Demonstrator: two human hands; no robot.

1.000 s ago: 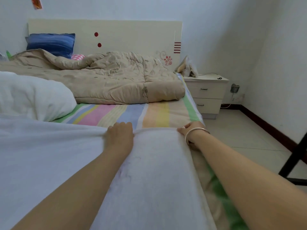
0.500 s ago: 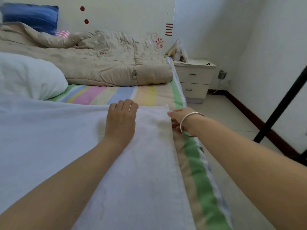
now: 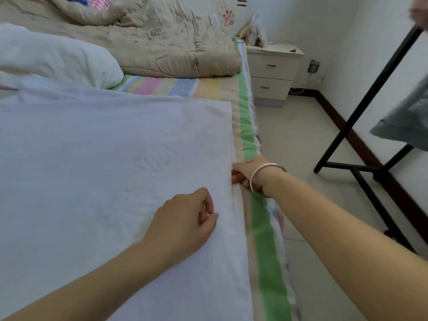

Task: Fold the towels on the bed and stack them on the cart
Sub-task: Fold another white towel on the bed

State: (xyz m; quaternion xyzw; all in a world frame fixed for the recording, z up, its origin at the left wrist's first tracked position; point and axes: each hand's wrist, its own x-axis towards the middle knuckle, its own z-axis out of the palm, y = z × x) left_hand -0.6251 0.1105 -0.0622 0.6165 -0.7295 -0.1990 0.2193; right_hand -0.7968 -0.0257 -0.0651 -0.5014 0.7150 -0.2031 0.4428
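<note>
A large white towel point(image 3: 104, 170) lies spread flat on the bed, its right edge running along the bed's striped side. My right hand point(image 3: 246, 173), a silver bangle on the wrist, pinches that right edge from the bed's side. My left hand point(image 3: 185, 218) rests on top of the towel just inside the same edge, fingers loosely curled with nothing in them. A black metal frame point(image 3: 361, 107) stands on the floor at the right; I cannot tell whether it is the cart.
A second white bundle point(image 3: 53, 59) lies at the far left of the bed, with a beige quilt point(image 3: 162, 42) behind it. A white nightstand point(image 3: 273, 72) stands beside the bed's head. Grey cloth point(image 3: 407, 121) hangs at the right edge. Tiled floor point(image 3: 301, 147) runs between bed and frame.
Both hands have come back from the towel's far edge toward me along its right side. The left hand has lifted its flat press and curled. The view has tipped down.
</note>
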